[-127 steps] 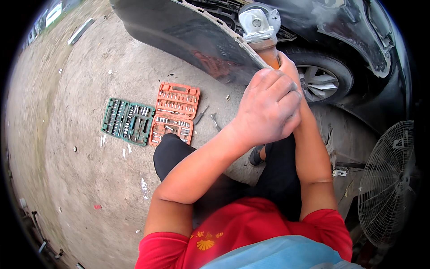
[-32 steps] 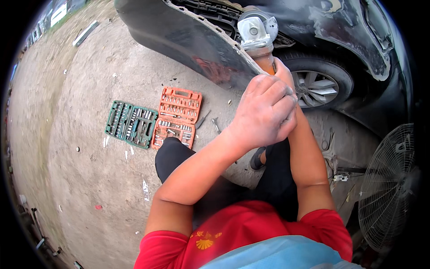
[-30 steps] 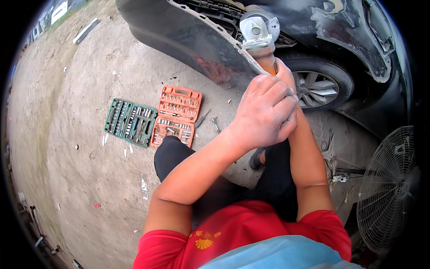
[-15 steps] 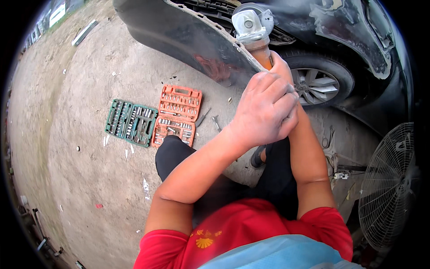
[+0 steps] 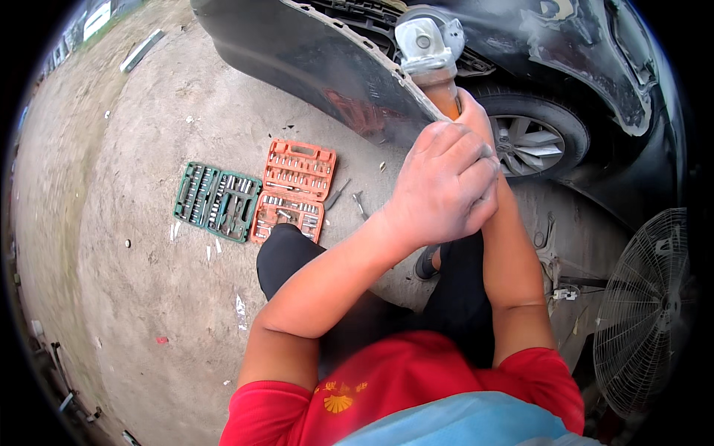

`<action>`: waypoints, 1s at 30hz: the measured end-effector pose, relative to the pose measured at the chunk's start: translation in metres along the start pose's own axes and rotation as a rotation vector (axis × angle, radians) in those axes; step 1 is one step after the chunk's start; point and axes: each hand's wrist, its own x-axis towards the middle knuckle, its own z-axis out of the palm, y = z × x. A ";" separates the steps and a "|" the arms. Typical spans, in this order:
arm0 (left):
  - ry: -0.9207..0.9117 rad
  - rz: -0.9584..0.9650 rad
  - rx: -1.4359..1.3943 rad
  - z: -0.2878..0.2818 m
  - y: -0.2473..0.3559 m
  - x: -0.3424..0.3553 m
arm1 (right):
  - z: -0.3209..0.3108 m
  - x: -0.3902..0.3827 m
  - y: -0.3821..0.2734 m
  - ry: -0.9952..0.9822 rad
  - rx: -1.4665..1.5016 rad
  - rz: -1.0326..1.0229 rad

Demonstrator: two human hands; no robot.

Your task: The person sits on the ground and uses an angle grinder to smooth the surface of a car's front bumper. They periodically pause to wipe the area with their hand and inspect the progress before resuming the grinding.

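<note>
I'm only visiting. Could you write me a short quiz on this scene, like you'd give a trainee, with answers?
1. True or false: the green tool case lies open on the ground.
2. What colour is the second tool case, partly hidden by the left knee: A) blue, B) orange, C) white?
3. Fill in: the right hand grips an ____.

Key: 1. True. 2. B. 3. angle grinder.

Soft daylight; ground (image 5: 156, 290) left of the left hand (image 5: 448, 175) bright, tyre (image 5: 576, 140) right of it dark (fisheye, black corners).
</note>
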 end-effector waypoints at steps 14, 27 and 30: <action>0.003 -0.002 0.010 -0.002 0.003 0.002 | 0.004 0.017 0.007 -0.038 0.015 0.000; -0.050 -0.015 0.034 0.000 0.002 0.002 | -0.045 -0.030 0.058 0.211 0.132 -0.043; -0.012 -0.005 0.034 0.003 0.002 0.005 | -0.056 -0.038 0.077 0.197 0.139 -0.168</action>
